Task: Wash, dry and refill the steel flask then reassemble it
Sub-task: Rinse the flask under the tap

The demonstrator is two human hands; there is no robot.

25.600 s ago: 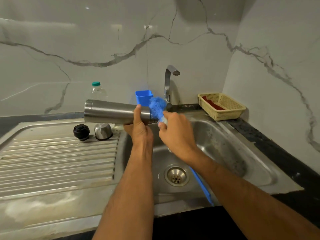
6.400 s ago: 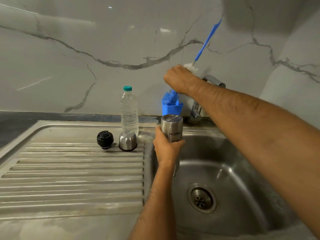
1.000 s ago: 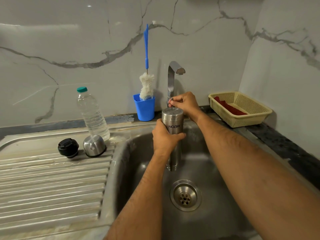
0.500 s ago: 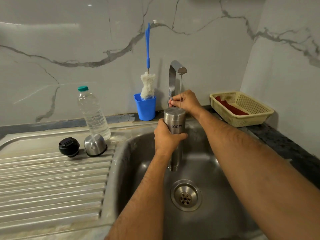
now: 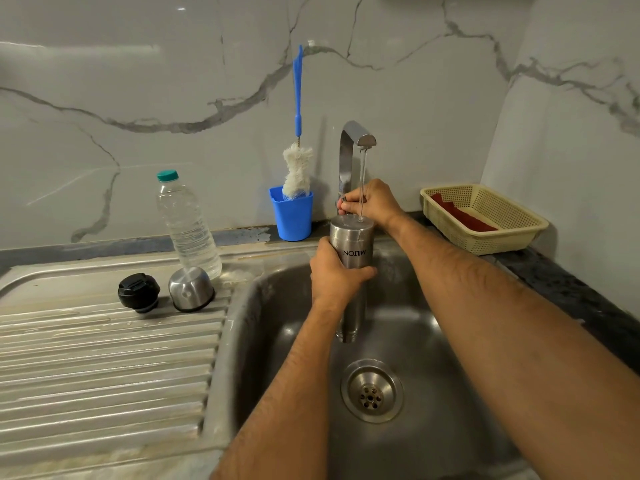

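Water now runs from the tap: a second ago the spout was dry, half a second ago only a thin thread fell, and now we see a steady stream landing on the upturned base of the steel flask. Our right hand has stayed behind the flask top with its fingers curled around the tap's control at the foot of the spout (the knob itself is mostly hidden, so we judge the pinch from the finger pose). Our left hand wraps around the flask's upper body in a closed grip, as it did a moment ago.

We take this to mean that scrubbing is over, since the brush stands parked in the blue cup, and that rinsing of the outside has begun.

The flask hangs over the sink basin, above and just behind the drain. Its long axis is close to vertical, with the closed base up under the stream and the open mouth pointing down toward the drain; the printed name reads upside down, which agrees. Held this way, water sheets down the outer wall and nothing collects inside.

The black stopper and the steel cap wait side by side on the draining surface, near the water bottle.
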